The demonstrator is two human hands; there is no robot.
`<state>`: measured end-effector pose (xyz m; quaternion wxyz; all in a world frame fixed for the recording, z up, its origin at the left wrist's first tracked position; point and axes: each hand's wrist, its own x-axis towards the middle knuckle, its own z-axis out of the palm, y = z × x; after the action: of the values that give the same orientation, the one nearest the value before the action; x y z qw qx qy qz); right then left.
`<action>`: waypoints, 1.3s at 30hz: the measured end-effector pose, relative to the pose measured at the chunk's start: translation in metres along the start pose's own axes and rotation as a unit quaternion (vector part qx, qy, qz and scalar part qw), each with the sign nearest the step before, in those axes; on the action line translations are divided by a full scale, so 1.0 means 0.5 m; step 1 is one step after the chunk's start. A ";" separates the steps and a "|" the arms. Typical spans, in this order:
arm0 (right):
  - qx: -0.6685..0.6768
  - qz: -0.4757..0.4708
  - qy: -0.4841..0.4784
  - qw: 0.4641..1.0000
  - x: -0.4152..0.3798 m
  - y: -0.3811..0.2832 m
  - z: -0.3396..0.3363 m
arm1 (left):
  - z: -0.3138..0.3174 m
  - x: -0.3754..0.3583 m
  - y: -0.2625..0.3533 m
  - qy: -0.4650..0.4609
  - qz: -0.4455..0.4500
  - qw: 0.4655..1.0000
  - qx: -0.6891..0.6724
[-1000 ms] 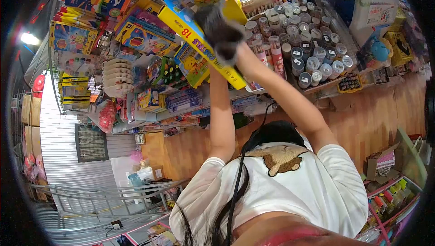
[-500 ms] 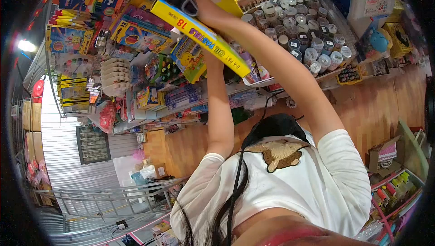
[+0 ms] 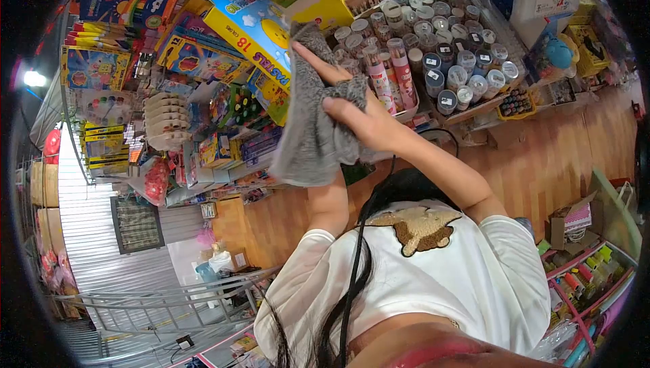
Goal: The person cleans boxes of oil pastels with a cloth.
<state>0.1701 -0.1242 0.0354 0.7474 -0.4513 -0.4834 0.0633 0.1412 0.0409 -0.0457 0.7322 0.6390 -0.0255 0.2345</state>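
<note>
A grey cloth [image 3: 308,131] hangs from my right hand [image 3: 355,114], whose fingers are pressed into its folds. The cloth covers the lower right end of a blue and yellow oil pastels box [image 3: 250,26] marked 18 colors, which lies tilted over the shelf goods. Behind the cloth, my left hand is hidden; only its forearm shows below. Just right of my right hand stand pink and white tubes [image 3: 401,73] in a white tray.
Many clear-lidded jars [image 3: 433,36] fill a tray at upper right. Crayon packs [image 3: 95,69] hang at left. A yellow basket [image 3: 518,105] sits near the wooden floor [image 3: 514,171]. An open carton [image 3: 572,222] lies at lower right.
My right hand has come down and right with the cloth, from the box's far upper end. The box now shows its blue front face, and the cloth covers my left hand.
</note>
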 end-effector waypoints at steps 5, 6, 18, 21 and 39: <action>-0.058 -0.066 -0.015 0.996 0.100 -0.009 0.018 | 0.011 0.011 0.001 0.052 0.057 0.993 0.086; -0.048 -0.077 -0.015 0.996 0.134 0.011 0.020 | 0.007 0.029 0.004 0.067 0.080 0.985 0.137; 0.006 0.275 -0.016 0.961 0.071 0.074 -0.048 | 0.035 0.111 0.017 0.251 0.124 0.885 0.372; 0.066 0.202 0.000 0.977 -0.010 0.110 -0.036 | 0.082 0.105 0.089 0.305 -0.002 0.930 0.204; 0.447 0.214 0.185 0.849 -0.156 -0.076 -0.050 | 0.058 0.028 0.189 0.308 0.037 0.932 0.190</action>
<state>0.1356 -0.2034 0.0082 0.9118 -0.1643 -0.1471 0.3464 0.1257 0.0245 0.0515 0.5601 0.6612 0.2226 0.4468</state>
